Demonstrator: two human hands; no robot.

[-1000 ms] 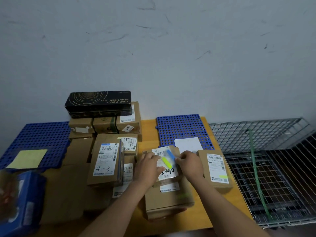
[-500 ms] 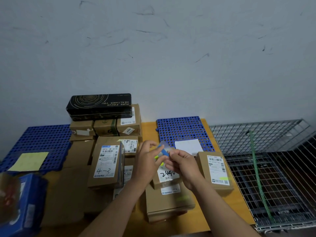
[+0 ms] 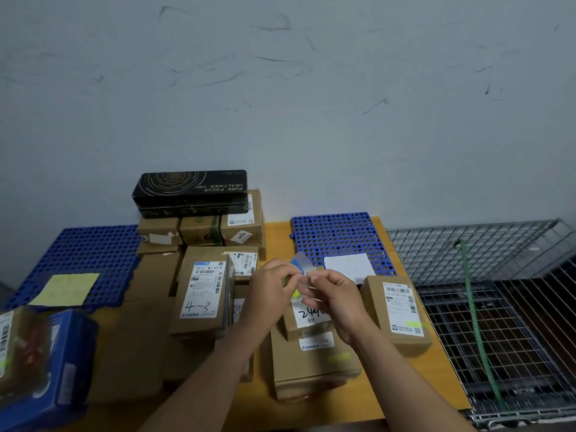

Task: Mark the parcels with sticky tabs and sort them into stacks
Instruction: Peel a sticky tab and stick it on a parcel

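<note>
Both hands raised above the small parcel (image 3: 307,319) marked "2490", which sits on a larger flat carton (image 3: 314,366) on the yellow table (image 3: 436,381). Left hand (image 3: 271,294) pinches the sticky-tab sheet (image 3: 303,265): clear backing with blue and yellow-green tabs. Right hand (image 3: 338,296) has thumb and forefinger closed at the sheet's edge; whether a tab is gripped, cannot tell. Labelled parcel (image 3: 397,313) lies just right, with a yellow-green tab on its label.
</note>
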